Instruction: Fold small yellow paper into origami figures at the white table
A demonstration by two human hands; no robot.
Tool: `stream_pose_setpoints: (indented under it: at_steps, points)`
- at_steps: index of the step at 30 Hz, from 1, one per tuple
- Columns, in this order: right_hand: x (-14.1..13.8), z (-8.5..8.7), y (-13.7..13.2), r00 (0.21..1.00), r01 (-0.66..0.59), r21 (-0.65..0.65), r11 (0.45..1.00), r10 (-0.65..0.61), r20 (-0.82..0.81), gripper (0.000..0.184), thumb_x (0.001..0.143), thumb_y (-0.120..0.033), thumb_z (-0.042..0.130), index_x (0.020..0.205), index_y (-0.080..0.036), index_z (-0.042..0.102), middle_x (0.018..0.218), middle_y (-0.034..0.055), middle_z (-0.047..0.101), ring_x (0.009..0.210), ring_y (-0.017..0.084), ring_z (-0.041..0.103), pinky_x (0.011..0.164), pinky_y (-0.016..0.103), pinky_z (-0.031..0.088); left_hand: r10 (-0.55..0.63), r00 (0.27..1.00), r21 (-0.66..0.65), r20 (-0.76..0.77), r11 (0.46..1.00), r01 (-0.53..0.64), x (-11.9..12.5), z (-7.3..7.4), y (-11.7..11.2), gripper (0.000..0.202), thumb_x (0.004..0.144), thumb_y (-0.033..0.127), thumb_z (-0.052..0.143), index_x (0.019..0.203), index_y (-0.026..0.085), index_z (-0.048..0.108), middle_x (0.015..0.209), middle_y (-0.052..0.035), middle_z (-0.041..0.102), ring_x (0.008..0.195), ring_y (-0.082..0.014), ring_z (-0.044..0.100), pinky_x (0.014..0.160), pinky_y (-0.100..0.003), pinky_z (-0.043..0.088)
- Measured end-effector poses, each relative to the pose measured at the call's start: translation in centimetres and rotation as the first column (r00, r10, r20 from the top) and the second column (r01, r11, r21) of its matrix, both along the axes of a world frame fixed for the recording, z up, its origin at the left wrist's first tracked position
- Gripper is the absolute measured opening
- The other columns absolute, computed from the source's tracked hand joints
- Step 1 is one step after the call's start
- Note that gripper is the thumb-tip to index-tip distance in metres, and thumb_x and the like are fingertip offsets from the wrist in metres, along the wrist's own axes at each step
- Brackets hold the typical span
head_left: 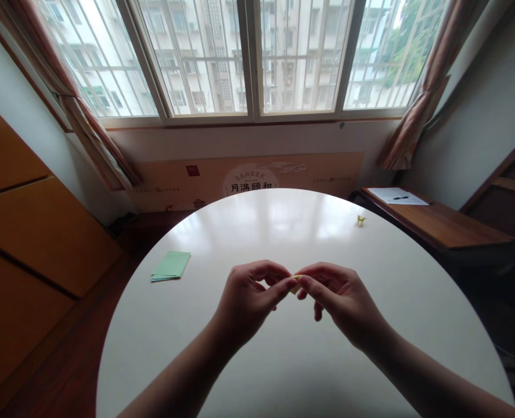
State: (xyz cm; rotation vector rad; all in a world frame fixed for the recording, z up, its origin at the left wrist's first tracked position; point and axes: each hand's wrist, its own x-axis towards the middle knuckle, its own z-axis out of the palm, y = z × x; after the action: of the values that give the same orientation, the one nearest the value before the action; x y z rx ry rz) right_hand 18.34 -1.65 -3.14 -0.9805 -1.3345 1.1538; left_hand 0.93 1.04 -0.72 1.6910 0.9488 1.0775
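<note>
Yellow paper, tiny and mostly hidden, sits pinched between the fingertips of my left hand and right hand, both raised above the middle of the white table, wrists angled inward, knuckles up.

My left hand and right hand cover nearly all of the yellow paper piece pinched between them; its shape cannot be told. The small yellow figure far across the table is too tiny to identify.
</note>
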Motion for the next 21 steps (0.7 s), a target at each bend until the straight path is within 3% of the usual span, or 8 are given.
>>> stream_pose_setpoints:
  at_steps: [6, 10, 21]
  points:
    - [-0.03, -0.12, 0.15, 0.999, -0.001, -0.022, 1.000, 0.000, -0.033, 0.023, 0.085, -0.039, 0.070, 0.081, -0.016, 0.072, 0.073, 0.0066, 0.069, 0.067, 0.019, 0.064, 0.039, 0.019, 0.047, -0.107, 0.991, -0.188, 0.075, 0.975, 0.119, -0.31, -0.01, 0.36, 0.017, 0.078, 0.028, 0.074, 0.085, 0.012, 0.075, 0.072, -0.0065, 0.070, 0.062, -0.0142, 0.060, 0.042, -0.018, 0.050]
    - [0.03, -0.38, 0.25, 0.995, 0.022, -0.074, 0.997, -0.029, -0.095, 0.024, 0.085, -0.040, 0.071, 0.079, -0.016, 0.070, 0.071, 0.0048, 0.067, 0.063, 0.016, 0.062, 0.037, 0.018, 0.045, -0.096, 0.979, -0.284, 0.182, 0.948, 0.146, -0.39, -0.09, 0.65, 0.019, 0.081, 0.030, 0.069, 0.083, 0.011, 0.074, 0.069, -0.0052, 0.067, 0.059, -0.0130, 0.057, 0.038, -0.017, 0.048]
    - [0.06, -0.35, 0.19, 0.998, 0.019, -0.045, 0.999, -0.021, -0.051, 0.025, 0.084, -0.041, 0.071, 0.084, -0.016, 0.072, 0.069, 0.0055, 0.067, 0.064, 0.018, 0.064, 0.037, 0.018, 0.045, -0.064, 0.988, -0.291, 0.138, 0.951, 0.102, 0.06, -0.12, 0.40, 0.025, 0.078, 0.036, 0.073, 0.078, 0.011, 0.072, 0.061, -0.0031, 0.064, 0.052, -0.0115, 0.055, 0.038, -0.018, 0.046]
